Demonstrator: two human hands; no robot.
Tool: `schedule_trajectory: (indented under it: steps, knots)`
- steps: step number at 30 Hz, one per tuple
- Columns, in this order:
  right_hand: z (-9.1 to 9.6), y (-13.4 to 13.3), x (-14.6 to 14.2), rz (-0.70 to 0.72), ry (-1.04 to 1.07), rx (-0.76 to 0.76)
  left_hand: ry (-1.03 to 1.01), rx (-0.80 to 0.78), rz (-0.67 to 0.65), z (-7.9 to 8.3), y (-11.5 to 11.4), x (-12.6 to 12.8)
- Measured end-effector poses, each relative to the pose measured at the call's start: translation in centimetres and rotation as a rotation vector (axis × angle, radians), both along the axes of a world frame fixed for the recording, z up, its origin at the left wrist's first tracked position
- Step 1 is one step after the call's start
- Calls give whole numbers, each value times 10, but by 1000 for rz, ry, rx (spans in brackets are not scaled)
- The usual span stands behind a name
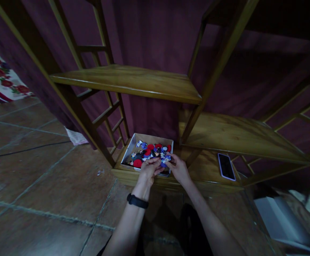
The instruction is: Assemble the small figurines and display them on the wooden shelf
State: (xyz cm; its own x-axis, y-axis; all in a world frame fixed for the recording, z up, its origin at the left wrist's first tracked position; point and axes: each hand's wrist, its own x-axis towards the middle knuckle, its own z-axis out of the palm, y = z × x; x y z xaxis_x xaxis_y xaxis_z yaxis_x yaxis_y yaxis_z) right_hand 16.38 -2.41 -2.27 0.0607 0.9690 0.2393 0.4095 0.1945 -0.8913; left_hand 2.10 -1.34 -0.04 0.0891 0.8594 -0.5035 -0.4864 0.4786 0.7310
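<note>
A small blue-and-white figurine (166,159) is pinched between my two hands, above the front right corner of a shallow cardboard box (128,151). My left hand (150,168) has its fingers curled against the figurine's left side; a black band (137,201) circles that wrist. My right hand (178,168) grips the figurine from the right with thumb and fingers. Several more small figurines, with red, blue and black parts, lie jumbled in the box, among them one with a round red part (137,163). My hands hide the box's front right part.
The box rests on the bottom board of a wooden shelf unit (128,81), under a higher shelf. A phone (226,166) lies on the board to the right. A white box-like object (280,220) is on the floor at right. A dark cable (32,148) crosses the tiles at left.
</note>
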Motion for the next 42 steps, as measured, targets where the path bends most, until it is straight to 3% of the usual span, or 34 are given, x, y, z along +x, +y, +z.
schedule_trajectory:
  steps: [5,17,25,29,34,42]
  knots:
    - [-3,-1,-6,-27,-15,-34,25,-25,18,-3,-2,-1]
    - [-12,-4,-12,-102,65,-60,80,92,157,-5,-10,12]
    - [-3,-8,-14,-19,63,-5,61,63,81,0,-4,1]
    - [-3,-9,-14,-37,205,-19,-3,30,49,1,0,-8]
    - [-2,-10,-13,11,491,-202,-53,-15,28,-1,1,-13]
    - [4,-13,-15,-6,656,-276,26,51,-22,0,-2,-9]
